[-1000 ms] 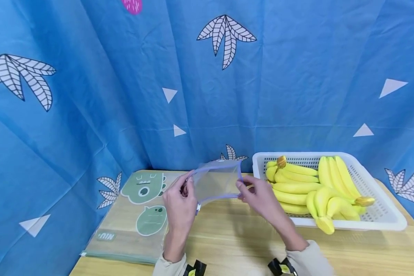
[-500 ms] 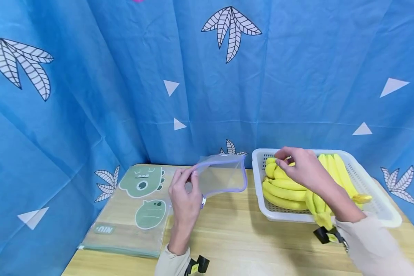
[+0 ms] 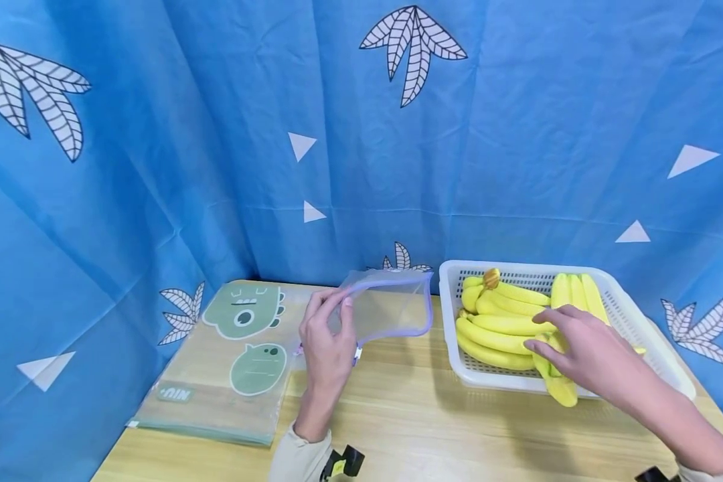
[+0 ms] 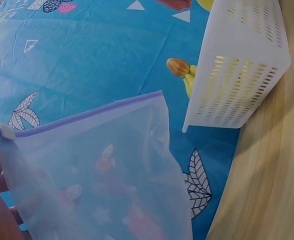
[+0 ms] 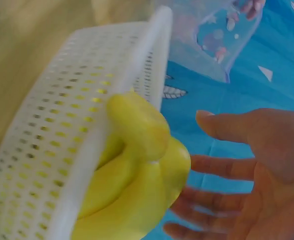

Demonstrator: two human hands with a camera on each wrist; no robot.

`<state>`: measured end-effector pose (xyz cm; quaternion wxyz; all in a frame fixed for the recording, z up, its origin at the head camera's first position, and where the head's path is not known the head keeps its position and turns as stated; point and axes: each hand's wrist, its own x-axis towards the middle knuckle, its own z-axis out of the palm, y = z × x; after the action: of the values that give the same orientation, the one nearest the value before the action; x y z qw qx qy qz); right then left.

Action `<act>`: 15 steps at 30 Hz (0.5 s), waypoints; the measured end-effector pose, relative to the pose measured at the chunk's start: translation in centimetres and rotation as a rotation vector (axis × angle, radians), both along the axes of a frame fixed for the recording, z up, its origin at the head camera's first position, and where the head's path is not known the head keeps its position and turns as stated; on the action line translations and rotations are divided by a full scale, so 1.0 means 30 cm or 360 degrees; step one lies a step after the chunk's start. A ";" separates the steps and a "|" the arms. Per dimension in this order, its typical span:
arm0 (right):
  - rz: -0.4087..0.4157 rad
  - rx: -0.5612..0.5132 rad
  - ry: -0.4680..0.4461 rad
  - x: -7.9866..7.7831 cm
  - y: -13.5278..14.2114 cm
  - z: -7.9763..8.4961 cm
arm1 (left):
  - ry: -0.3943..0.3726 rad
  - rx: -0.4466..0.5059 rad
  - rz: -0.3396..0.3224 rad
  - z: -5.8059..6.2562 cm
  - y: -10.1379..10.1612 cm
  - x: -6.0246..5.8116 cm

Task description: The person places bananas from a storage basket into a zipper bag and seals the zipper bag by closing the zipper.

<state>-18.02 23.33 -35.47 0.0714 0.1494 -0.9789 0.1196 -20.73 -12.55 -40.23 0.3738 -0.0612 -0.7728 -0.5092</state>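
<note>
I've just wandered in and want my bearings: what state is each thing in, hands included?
Left hand, pinching the purple-edged bag.
Purple-edged bag, mouth open.
White basket, upright, holding bananas.
Bananas, bunched; one bunch laps over the front rim.
Right hand, fingers spread, close to the bananas.
Green-printed bag, lying flat; whether zipped shut, I can't tell.
Blue curtain, hanging, creased.

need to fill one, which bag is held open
The purple-edged bag, mouth gaping in the left hand; the green-edged bag lies flat.
</note>
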 end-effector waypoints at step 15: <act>-0.0407 0.0082 -0.0174 0.047 0.057 -0.086 | -0.0096 -0.0006 -0.0070 -0.001 0.006 0.006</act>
<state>-16.60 25.05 -38.04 0.0287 0.0186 -0.9951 0.0923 -20.56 -12.36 -40.27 0.3389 -0.0635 -0.7831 -0.5175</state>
